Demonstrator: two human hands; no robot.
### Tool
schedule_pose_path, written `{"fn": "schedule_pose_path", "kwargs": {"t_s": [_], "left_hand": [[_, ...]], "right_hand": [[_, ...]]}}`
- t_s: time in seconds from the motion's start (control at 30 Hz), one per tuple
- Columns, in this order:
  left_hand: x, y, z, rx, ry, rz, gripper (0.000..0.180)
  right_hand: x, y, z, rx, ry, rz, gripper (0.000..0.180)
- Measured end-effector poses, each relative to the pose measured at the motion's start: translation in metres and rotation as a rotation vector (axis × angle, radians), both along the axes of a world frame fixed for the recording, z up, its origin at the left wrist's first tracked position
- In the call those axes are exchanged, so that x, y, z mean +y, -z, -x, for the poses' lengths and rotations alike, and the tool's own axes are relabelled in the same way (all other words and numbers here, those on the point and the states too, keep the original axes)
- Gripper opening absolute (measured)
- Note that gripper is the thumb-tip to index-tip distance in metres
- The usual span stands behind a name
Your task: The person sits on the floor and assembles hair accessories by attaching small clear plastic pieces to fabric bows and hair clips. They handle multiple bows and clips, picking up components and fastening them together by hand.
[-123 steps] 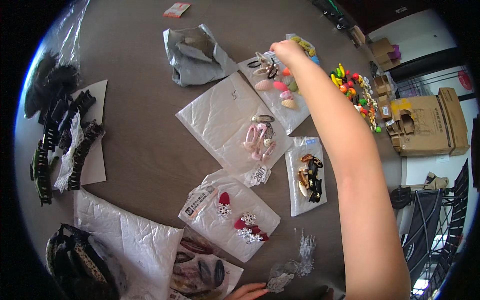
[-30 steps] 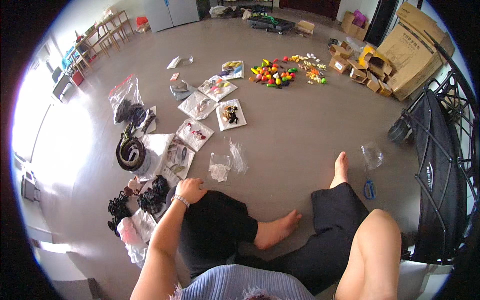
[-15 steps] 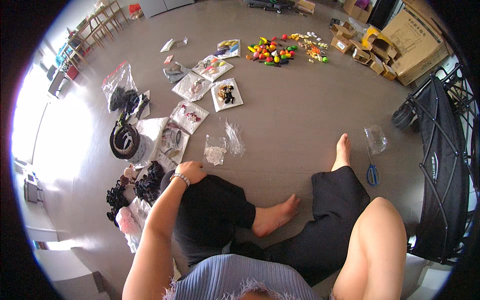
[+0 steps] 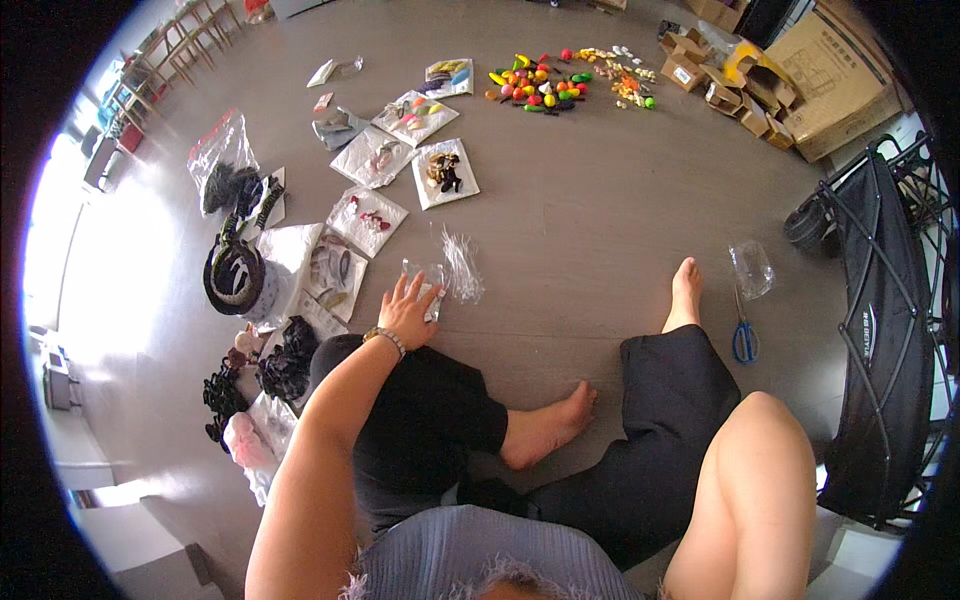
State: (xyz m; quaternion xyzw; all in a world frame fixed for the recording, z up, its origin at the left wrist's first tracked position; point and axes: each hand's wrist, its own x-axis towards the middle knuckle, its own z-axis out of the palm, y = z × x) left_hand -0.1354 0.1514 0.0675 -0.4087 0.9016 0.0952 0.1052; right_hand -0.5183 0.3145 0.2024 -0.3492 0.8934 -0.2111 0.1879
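My left hand (image 4: 404,316), a bracelet on its wrist, reaches over a small clear plastic bag with white pieces in it (image 4: 432,304). Its fingers are spread and cover most of that bag; whether they touch it I cannot tell. Just beyond the hand lies a bundle of thin clear-white plastic strips (image 4: 461,266). My right arm (image 4: 762,480) is bent at the lower right, and the right hand is out of the picture.
Left are flat packets with hair accessories (image 4: 370,222), dark headbands (image 4: 234,276) and black scrunchies (image 4: 288,360). Toy fruit (image 4: 540,88) lies far off. Blue-handled scissors (image 4: 745,342) and a clear bag (image 4: 752,270) lie right, before a folded black wagon (image 4: 872,330). Cardboard boxes (image 4: 830,80) stand behind.
My left hand has moved from my left knee forward and to the right, over the small clear bag, and its fingers have spread. The view has shifted slightly.
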Motion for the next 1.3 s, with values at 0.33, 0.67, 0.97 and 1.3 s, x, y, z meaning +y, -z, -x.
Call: {"fn": "schedule_pose_path", "kwargs": {"t_s": [0.33, 0.67, 0.97, 1.3], "left_hand": [[-0.017, 0.011, -0.003, -0.123, -0.171, -0.258, 0.069], [-0.046, 0.024, 0.006, 0.024, -0.253, -0.091, 0.060], [-0.040, 0.027, 0.010, 0.228, -0.186, 0.138, 0.047], [0.022, 0.016, 0.056, 0.247, 0.430, 0.034, 0.053]], "right_hand": [[0.001, 0.075, 0.054, -0.051, 0.220, -0.042, 0.050], [0.002, 0.204, 0.128, 0.158, 0.475, 0.300, 0.053], [0.040, 0.002, 0.028, 0.313, 0.091, 0.565, 0.044], [0.245, -0.137, -0.103, 1.378, -0.013, 1.036, 0.030]]}}
